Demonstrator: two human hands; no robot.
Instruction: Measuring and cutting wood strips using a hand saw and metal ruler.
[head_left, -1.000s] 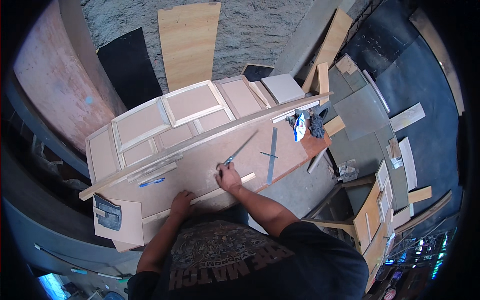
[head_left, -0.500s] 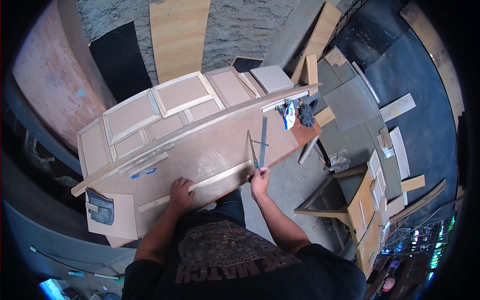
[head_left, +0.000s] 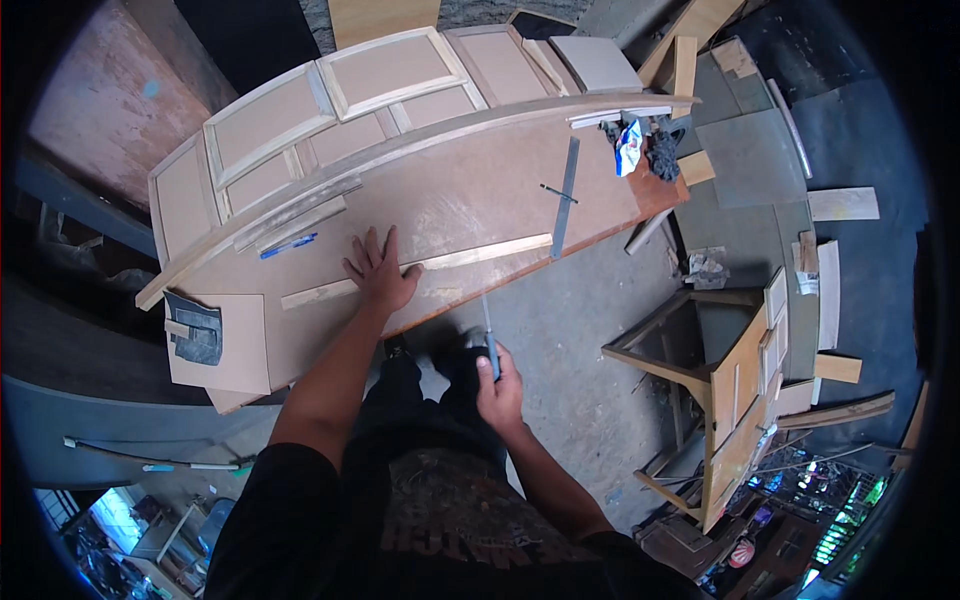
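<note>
My left hand [head_left: 376, 272] lies spread over a long pale wood strip [head_left: 490, 250] near the bench's front edge, pressing on or resting against it. In my right hand [head_left: 502, 392], the fingers are wrapped round the grey-blue handle of a narrow handsaw [head_left: 490, 335]. Its thin blade points up toward the bench edge, seen nearly edge-on; I cannot tell whether the tip touches the bench. A flat dark straightedge [head_left: 565, 215] lies past the strip's right end, with a pencil [head_left: 556, 192] across it. Left of my left hand is a blue pen [head_left: 290, 245] beside short wood strips [head_left: 300, 224].
Framed panels [head_left: 390, 70] lie along the bench's far side behind a long wooden batten [head_left: 420, 137]. A square board [head_left: 235, 365] with dark sandpaper [head_left: 195, 330] sits at the left end. Right stands a wooden frame [head_left: 710, 400]. A crumpled packet [head_left: 628, 150] and dark cloth [head_left: 662, 155] lie far right.
My right hand has lowered the saw from above the strip's right end to in front of the bench edge. My left hand has spread its fingers on the strip. The view has shifted.
</note>
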